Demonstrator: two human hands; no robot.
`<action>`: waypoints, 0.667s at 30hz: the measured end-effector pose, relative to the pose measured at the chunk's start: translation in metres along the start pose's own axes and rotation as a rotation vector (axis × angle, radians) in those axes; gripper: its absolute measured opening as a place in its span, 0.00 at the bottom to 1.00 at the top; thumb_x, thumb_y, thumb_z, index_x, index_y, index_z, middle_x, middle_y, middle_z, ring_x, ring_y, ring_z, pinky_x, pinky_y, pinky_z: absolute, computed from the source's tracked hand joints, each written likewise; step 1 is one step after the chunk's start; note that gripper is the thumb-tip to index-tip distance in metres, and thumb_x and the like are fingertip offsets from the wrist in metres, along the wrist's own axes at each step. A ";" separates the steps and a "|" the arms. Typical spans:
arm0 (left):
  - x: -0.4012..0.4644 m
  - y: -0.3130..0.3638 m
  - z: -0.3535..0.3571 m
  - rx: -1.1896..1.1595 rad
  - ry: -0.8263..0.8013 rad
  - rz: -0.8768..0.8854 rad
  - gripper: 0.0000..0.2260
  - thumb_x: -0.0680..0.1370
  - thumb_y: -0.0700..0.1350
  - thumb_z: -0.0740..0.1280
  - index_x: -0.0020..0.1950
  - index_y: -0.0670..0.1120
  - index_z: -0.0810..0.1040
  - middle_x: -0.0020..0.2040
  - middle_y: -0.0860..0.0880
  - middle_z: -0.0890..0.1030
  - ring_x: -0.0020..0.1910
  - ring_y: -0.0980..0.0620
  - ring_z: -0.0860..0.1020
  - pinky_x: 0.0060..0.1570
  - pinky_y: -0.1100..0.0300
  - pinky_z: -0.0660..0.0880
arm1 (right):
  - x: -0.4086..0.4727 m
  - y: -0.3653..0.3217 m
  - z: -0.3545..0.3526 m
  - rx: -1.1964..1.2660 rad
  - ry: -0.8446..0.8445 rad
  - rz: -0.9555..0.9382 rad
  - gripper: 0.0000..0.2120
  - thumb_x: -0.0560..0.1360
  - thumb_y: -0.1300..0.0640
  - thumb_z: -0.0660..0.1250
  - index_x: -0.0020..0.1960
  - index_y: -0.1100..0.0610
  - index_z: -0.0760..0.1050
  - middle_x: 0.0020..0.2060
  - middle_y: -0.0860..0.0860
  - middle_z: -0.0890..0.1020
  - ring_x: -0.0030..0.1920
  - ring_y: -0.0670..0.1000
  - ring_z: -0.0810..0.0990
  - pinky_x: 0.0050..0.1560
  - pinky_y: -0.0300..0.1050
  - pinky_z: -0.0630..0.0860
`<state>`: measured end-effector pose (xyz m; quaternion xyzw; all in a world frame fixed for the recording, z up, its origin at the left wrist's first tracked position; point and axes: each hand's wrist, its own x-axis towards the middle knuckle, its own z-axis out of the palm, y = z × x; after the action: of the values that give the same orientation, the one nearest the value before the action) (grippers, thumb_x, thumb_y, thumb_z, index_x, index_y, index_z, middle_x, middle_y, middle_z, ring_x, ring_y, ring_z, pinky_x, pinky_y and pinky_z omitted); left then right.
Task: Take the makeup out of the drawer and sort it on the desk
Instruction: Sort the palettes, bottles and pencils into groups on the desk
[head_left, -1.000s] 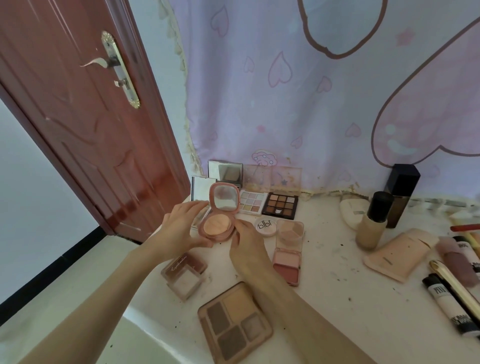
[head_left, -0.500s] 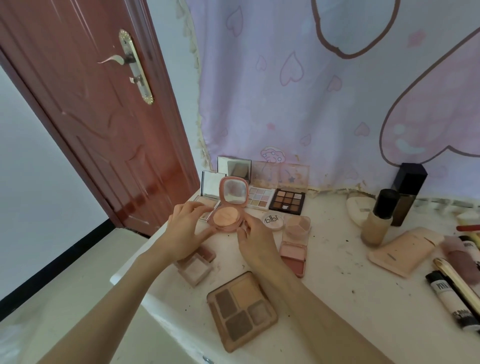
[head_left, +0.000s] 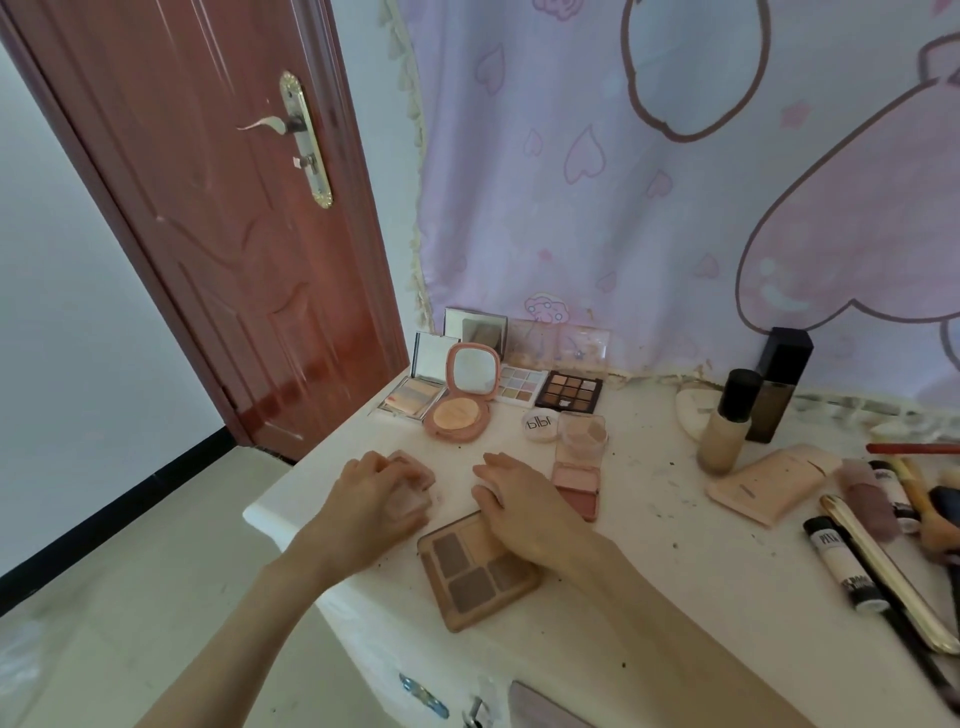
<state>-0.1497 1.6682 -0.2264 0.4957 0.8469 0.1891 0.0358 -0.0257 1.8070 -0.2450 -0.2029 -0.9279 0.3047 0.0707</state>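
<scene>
Head view, nearest us: the white bench (head_left: 649, 587), its front edge running below our forearms. On it lies a brown four-pan palette (head_left: 475, 571), and our right hand (head_left: 524, 506) rests over its far corner, fingers relaxed and lightly bent, gripping nothing. Just left, our left hand (head_left: 371, 499) curls its fingers round a small clear pink compact (head_left: 413, 486) sitting on the bench. Right of the right hand lies an open blush case (head_left: 576, 470). Farther back stands the open round peach compact (head_left: 460, 413), mirror upright, beside a striped palette (head_left: 408, 402), a pale eyeshadow palette (head_left: 522, 384) and a dark nine-pan palette (head_left: 569, 391). Bottles and tubes lie well apart at right.
</scene>
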 end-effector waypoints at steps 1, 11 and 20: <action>-0.001 0.000 0.001 -0.029 0.011 -0.002 0.17 0.74 0.49 0.68 0.62 0.53 0.73 0.50 0.58 0.67 0.57 0.52 0.67 0.59 0.63 0.64 | -0.004 0.000 0.000 0.016 0.028 -0.021 0.20 0.81 0.55 0.53 0.72 0.57 0.63 0.74 0.52 0.61 0.74 0.48 0.56 0.71 0.39 0.52; -0.002 0.052 -0.002 -0.524 0.206 0.179 0.28 0.70 0.40 0.73 0.64 0.60 0.67 0.56 0.63 0.75 0.55 0.63 0.75 0.51 0.71 0.71 | -0.020 0.004 -0.018 1.190 0.037 0.104 0.17 0.78 0.50 0.61 0.55 0.62 0.78 0.46 0.56 0.84 0.46 0.52 0.82 0.48 0.43 0.77; 0.005 0.064 -0.006 -0.398 0.166 0.314 0.27 0.71 0.42 0.73 0.65 0.58 0.67 0.60 0.64 0.73 0.57 0.66 0.73 0.52 0.76 0.69 | -0.024 0.005 -0.027 1.408 -0.087 0.068 0.19 0.72 0.50 0.65 0.56 0.63 0.76 0.49 0.58 0.76 0.45 0.50 0.77 0.45 0.43 0.75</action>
<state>-0.1014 1.6990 -0.1977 0.5869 0.7060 0.3952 0.0330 0.0047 1.8144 -0.2265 -0.1256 -0.5054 0.8424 0.1385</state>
